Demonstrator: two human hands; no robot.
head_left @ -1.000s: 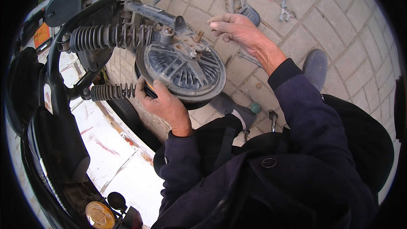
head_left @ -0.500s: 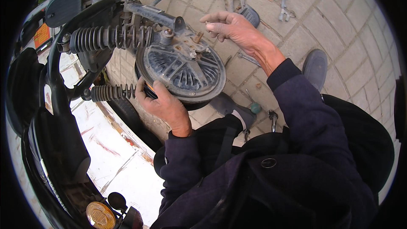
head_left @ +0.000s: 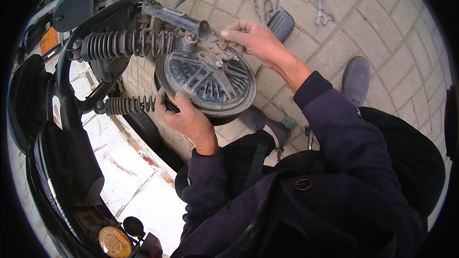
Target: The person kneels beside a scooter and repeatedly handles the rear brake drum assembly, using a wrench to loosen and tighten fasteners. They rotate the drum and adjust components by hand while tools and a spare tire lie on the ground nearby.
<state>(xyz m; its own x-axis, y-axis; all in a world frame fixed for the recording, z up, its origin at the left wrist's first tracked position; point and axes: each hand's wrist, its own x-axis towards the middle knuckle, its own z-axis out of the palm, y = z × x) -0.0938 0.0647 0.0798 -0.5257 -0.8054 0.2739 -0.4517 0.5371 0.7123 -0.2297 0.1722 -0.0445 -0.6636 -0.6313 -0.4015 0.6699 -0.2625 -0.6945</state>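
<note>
A greasy dark wheel hub with a ribbed, spoked cover lies tilted under the vehicle's rear end. My left hand grips the wheel's near-left edge between thumb and fingers. My right hand is closed in a pinch at the top of the rusty axle stub on the hub. Whatever sits between those fingertips is too small to make out. Close by on the hub plate stands a bolt with a round head, beside the end of the dark swingarm tube.
Two coil-spring shock absorbers reach from the black frame to the wheel. On the paving lie a black pedal-shaped part, a small metal bracket and a green-handled tool. An amber reflector sits at lower left. My shoe stands at right.
My right hand has come down and left, from above the hub to the top of the axle stub. My left hand keeps its place on the wheel's edge.
</note>
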